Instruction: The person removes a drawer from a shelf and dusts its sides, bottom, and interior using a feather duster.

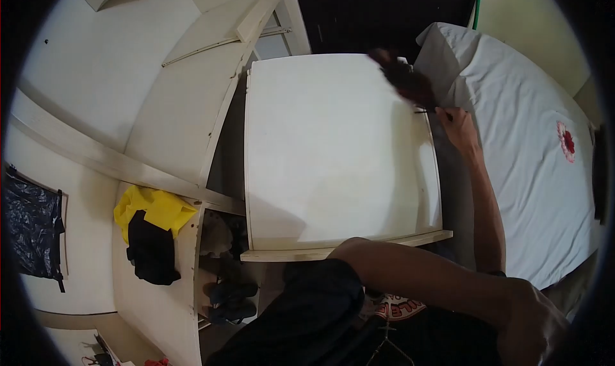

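My right hand is closed around the thin handle of a dark reddish-brown feather duster. Motion smears the duster, which is at the far right edge of a white wooden tabletop. Whether its feathers touch the surface I cannot tell. My left forearm lies bent across my body in front of the near edge. At the lower right my left hand is in shadow, close to my right upper arm, its fingers hidden.
A grey-white sheet with a red flower covers something bed-like on the right. Left stand white shelving panels, with a yellow cloth and black cloth. Dark slippers sit beneath. A black plastic bag hangs far left.
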Available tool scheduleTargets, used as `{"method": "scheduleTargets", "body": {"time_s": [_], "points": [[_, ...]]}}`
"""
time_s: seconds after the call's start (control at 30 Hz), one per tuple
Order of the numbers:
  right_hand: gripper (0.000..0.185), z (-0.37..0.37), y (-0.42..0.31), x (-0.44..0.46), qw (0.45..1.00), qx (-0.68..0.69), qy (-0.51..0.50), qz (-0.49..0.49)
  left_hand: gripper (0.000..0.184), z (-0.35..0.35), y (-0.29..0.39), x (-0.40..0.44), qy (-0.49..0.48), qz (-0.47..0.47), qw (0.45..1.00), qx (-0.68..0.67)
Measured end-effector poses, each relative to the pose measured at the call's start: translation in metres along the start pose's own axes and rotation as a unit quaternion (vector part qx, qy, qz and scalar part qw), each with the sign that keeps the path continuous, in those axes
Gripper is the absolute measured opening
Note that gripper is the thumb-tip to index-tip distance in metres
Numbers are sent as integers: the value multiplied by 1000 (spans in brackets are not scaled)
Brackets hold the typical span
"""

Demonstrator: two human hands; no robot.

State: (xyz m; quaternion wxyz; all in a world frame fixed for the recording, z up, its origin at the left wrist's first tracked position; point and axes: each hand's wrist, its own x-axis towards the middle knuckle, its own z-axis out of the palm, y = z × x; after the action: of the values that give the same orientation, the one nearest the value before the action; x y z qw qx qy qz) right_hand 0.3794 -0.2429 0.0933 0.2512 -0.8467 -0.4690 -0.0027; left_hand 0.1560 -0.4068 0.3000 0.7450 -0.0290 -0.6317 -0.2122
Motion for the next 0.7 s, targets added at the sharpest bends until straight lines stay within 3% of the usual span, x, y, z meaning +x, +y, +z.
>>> {"method": "scheduleTargets", "body": {"time_s": [0.03,0.13,0.23,0.33,0.43,0.53,0.63,0.7], "points": [[39,-1,-1,-1,1000,3,-17,-1,37,2,0,-1,-3,-1,1000,-2],[38,0,3,2,997,9,75,-32,36,10,6,-5,-8,-3,1000,-11],[37,-4,-17,-5,999,-22,32,-5,35,16,7,-9,-11,-2,1000,-19],[36,-7,-15,-2,998,41,-31,-28,35,20,9,-11,-13,-2,1000,-25],[36,-4,-20,1,999,-15,42,4,34,24,9,-12,-12,-9,1000,-20],[36,-6,-28,0,999,3,-38,15,34,29,10,-12,-15,-10,1000,-24],[37,-12,-33,2,998,-12,-55,36,34,33,12,-13,-18,-9,999,-31],[37,-6,-31,2,998,-41,5,38,34,34,13,-12,-20,-11,999,-35]]}}
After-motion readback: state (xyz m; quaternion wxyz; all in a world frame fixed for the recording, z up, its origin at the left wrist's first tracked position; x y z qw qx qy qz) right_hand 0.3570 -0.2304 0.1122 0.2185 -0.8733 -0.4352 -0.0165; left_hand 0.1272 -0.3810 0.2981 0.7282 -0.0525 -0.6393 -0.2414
